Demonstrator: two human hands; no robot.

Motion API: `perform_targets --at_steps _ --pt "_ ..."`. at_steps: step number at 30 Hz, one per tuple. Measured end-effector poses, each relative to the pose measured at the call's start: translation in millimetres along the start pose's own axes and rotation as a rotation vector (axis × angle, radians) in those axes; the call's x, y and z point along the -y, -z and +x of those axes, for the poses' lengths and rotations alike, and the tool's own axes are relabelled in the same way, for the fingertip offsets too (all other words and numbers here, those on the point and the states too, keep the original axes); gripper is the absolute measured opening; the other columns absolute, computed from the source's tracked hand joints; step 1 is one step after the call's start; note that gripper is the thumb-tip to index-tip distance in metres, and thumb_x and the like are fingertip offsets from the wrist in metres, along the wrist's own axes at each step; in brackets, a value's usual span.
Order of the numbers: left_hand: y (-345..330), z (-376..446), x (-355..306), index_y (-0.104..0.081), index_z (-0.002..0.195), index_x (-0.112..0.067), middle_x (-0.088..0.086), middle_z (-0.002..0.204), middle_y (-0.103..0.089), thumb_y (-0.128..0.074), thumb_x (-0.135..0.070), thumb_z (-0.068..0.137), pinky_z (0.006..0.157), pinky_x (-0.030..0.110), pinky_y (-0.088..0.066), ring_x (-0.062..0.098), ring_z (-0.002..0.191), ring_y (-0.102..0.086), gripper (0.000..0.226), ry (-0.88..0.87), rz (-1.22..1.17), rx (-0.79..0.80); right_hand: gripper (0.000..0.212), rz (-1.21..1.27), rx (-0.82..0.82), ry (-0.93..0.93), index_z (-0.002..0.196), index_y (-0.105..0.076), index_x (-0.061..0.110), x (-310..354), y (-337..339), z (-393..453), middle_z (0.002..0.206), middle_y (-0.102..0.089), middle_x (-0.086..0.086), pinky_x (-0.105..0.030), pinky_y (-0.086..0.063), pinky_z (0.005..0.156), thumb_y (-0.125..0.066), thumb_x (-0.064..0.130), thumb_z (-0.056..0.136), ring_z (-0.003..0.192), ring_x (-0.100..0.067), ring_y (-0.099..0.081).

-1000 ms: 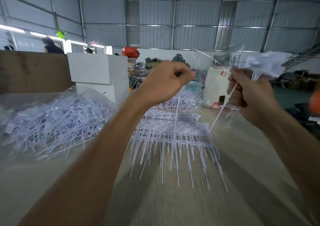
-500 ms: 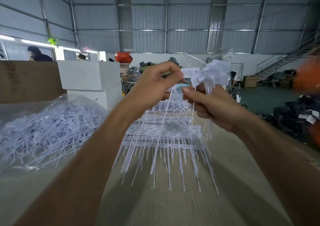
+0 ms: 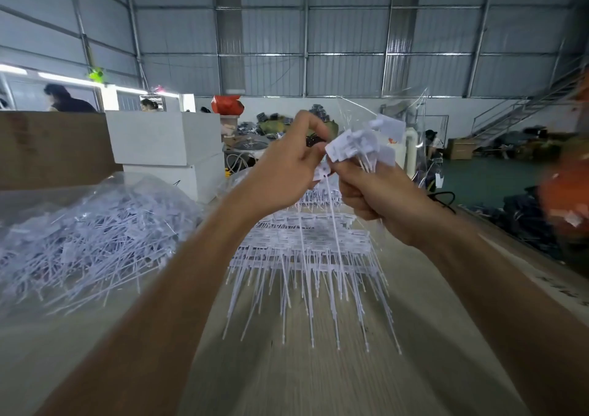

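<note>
My right hand (image 3: 379,192) grips a bundle of white plastic tag ties (image 3: 360,143), their flat heads fanned out above my fist, with a clear plastic bag (image 3: 414,122) behind them. My left hand (image 3: 287,167) pinches the head of a single tie (image 3: 331,224) right beside the bundle; its thin tail hangs down. Below both hands, rows of laid-out ties (image 3: 306,250) lie on the wooden table (image 3: 318,383), tails pointing toward me.
A loose heap of ties in clear plastic (image 3: 83,243) fills the table's left side. White boxes (image 3: 165,141) and a brown board (image 3: 54,148) stand behind it. People work at the far left; a blurred orange shape (image 3: 567,192) sits at the right edge.
My hands, apart a second ago, have come together. The left hand's single tie now meets the bundle in the right hand, and both hands hold slightly lower and nearer the middle.
</note>
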State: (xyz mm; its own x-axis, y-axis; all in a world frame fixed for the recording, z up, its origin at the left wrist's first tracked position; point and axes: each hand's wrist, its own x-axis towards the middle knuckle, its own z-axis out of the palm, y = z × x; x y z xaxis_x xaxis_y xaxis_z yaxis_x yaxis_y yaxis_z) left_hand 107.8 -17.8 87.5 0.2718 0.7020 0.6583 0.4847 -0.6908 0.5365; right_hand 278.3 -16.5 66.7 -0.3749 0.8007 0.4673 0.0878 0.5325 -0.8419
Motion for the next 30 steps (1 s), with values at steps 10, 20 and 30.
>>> perform_targets --at_steps 10,20,30 --pt "1.9 0.1 2.4 -0.062 0.094 -0.026 -0.016 0.062 -0.062 -0.048 -0.038 0.103 0.057 0.025 -0.046 0.002 0.051 -0.053 0.02 0.028 0.124 -0.051 0.017 -0.008 -0.133 0.013 0.082 -0.058 0.017 -1.1 13.7 1.6 0.06 -0.048 0.005 -0.023 -0.024 0.041 -0.066 0.021 0.097 0.043 -0.007 -0.031" --pt "7.0 3.2 3.8 -0.075 0.095 -0.014 0.01 0.09 -0.073 -0.058 -0.026 0.101 0.078 0.039 -0.06 0.021 0.083 -0.07 0.022 0.185 0.064 -0.09 0.011 -0.385 -0.135 0.224 0.089 -0.061 0.025 -2.1 12.6 1.7 0.071 -0.063 0.018 -0.012 -0.048 0.06 -0.069 0.02 0.095 0.067 0.002 -0.062" --pt "16.1 -0.1 16.8 -0.076 0.089 -0.01 -0.002 0.053 -0.04 -0.06 -0.015 0.099 0.042 0.019 -0.027 0.01 0.041 -0.029 0.02 0.392 -0.399 0.078 0.028 -0.829 -0.163 0.54 0.117 -0.056 0.017 -11.8 17.6 2.6 0.078 -0.06 0.018 -0.02 -0.049 0.06 -0.053 0.013 0.09 0.067 0.002 -0.058"
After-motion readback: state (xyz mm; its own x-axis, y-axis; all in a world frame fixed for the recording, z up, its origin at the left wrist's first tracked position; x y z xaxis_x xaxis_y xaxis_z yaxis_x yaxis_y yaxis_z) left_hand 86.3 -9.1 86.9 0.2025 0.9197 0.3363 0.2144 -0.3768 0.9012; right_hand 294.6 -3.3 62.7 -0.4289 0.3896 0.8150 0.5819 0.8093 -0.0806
